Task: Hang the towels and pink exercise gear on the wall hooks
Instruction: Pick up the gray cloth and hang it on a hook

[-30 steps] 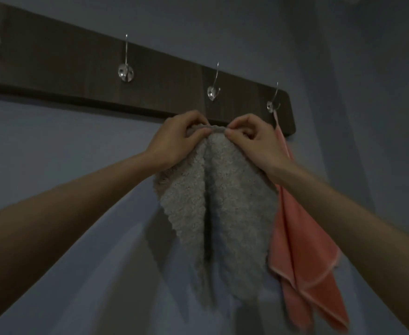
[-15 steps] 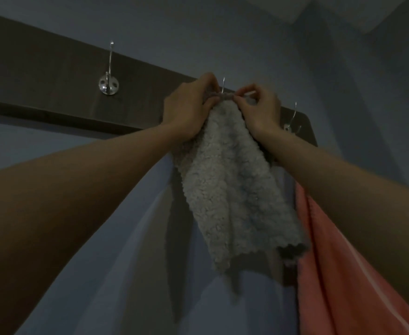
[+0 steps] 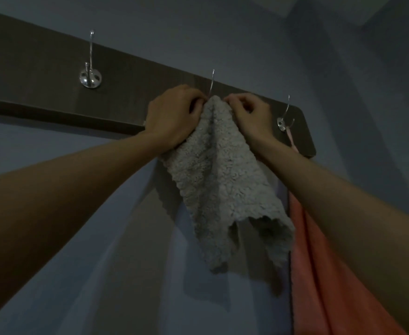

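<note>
A fluffy grey towel [image 3: 223, 184] hangs down from the middle metal hook [image 3: 212, 84] on a dark wooden rail [image 3: 41, 76]. My left hand [image 3: 174, 117] grips the towel's top on the left of the hook. On the right of it my right hand [image 3: 249, 114] pinches the top edge. The towel's top corner sits right at the hook's base, which the hands and towel hide. A pink towel [image 3: 319, 274] hangs by a thin loop from the right hook [image 3: 284, 119], partly behind my right forearm.
A bare chrome hook [image 3: 90, 73] sits on the rail to the left. The wall [image 3: 223, 32] is grey-blue and the room is dim. A wall corner rises at the far right.
Both hands lifted the grey towel from below the rail up to the middle hook. The camera tilted up and moved closer to the wall.
</note>
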The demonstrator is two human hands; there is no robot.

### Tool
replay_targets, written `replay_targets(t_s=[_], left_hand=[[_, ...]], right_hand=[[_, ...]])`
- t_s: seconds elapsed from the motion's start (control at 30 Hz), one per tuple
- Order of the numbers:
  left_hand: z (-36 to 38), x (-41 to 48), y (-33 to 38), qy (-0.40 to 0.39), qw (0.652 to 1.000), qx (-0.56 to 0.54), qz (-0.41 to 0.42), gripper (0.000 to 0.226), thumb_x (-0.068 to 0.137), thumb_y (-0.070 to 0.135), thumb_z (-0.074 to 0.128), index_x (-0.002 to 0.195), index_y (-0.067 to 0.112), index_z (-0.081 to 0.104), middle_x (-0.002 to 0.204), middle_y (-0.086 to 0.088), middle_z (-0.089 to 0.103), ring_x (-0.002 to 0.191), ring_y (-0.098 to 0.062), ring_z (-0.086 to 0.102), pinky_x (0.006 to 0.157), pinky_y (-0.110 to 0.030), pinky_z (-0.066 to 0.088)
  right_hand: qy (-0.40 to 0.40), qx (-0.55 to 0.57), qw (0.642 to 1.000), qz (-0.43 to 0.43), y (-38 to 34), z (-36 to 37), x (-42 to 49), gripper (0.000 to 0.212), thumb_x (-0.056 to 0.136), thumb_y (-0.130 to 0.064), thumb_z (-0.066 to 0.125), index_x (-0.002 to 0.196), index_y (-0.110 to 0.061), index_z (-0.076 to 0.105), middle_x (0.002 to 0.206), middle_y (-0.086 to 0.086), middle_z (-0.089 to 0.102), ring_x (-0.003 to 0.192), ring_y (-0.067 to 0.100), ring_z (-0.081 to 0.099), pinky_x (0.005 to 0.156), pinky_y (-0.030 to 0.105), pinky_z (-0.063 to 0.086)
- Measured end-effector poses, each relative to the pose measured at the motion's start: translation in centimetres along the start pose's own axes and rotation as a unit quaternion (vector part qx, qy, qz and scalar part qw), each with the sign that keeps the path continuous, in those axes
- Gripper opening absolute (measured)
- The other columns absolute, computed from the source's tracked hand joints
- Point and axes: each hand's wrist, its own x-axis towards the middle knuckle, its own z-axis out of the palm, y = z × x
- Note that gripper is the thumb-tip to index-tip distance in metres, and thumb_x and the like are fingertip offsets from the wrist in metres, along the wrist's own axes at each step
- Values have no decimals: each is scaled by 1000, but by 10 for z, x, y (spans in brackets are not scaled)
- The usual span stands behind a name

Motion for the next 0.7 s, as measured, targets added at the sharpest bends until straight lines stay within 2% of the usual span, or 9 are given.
replay_targets(t_s=[0.07, 0.1, 0.17, 0.23, 0.37, 0.43, 0.5, 0.6, 0.7], left_hand=[[-3, -4, 5, -20, 999, -8, -24, 40, 98, 44, 33, 94, 21, 65, 96, 2, 57, 88, -18, 53, 70, -30, 35], [-5, -7, 7, -37, 998, -28, -29, 43, 97, 49, 31, 94, 23, 65, 95, 5, 54, 87, -15, 51, 71, -29, 33], [-7, -14, 9, -73, 995, -64, -22, 46, 95, 56, 31, 115, 28, 63, 102, 9, 51, 93, -10, 49, 78, -29, 35], [-9, -20, 8, -97, 993, -60, -5, 55, 92, 60, 36, 132, 26, 53, 115, 4, 53, 105, -13, 49, 88, -31, 35], [-9, -28, 11, -130, 992, -3, 0, 74, 80, 68, 39, 141, 25, 40, 131, -3, 49, 120, -22, 39, 92, -34, 24], [-7, -33, 17, -135, 991, 1, -18, 71, 81, 65, 50, 141, 28, 39, 133, -2, 46, 122, -24, 33, 91, -33, 20], [-6, -39, 23, -133, 991, -2, -33, 66, 82, 59, 56, 139, 30, 40, 133, -1, 43, 122, -24, 30, 89, -32, 16], [-7, -47, 27, -135, 990, 6, -45, 61, 84, 50, 58, 139, 31, 39, 131, -2, 40, 121, -26, 28, 92, -34, 19], [-12, -51, 29, -130, 990, 4, -59, 56, 86, 45, 57, 138, 30, 40, 128, -3, 43, 120, -25, 31, 90, -33, 19]], right_hand=[[-41, 56, 997, 24, -7, -6, -8, 22, 90, -28, 61, 97, -11, 71, 92, -4, 70, 87, 4, 64, 83, 23, 52], [-61, 72, 995, 28, -11, -9, -14, 22, 88, -27, 63, 101, -10, 71, 94, -4, 70, 88, 4, 64, 85, 23, 52], [-103, 76, 991, 32, -13, -14, -23, 24, 87, -24, 65, 108, -13, 68, 96, -10, 67, 88, -6, 61, 88, 16, 50], [-121, 74, 989, 40, -14, -17, -26, 31, 86, -23, 66, 116, -14, 65, 101, -12, 65, 90, -9, 59, 90, 12, 48], [-122, 36, 991, 31, -17, -17, -26, 41, 85, -15, 67, 125, -10, 59, 114, -6, 63, 96, -5, 58, 88, 8, 46], [-130, 15, 991, 38, -13, -14, -25, 42, 85, -14, 67, 126, -10, 58, 121, 0, 63, 106, 3, 59, 94, 16, 47], [-133, -22, 990, 44, -8, -13, -25, 43, 84, -22, 68, 125, -15, 60, 124, 3, 63, 112, 9, 59, 100, 27, 47], [-136, -78, 988, 10, -3, -13, -30, 39, 85, -20, 66, 123, -14, 62, 125, 4, 60, 116, 14, 56, 101, 29, 43], [-152, -113, 982, -11, -8, -17, -39, 37, 86, -21, 63, 122, -15, 63, 122, 3, 63, 113, 16, 58, 102, 37, 45]])
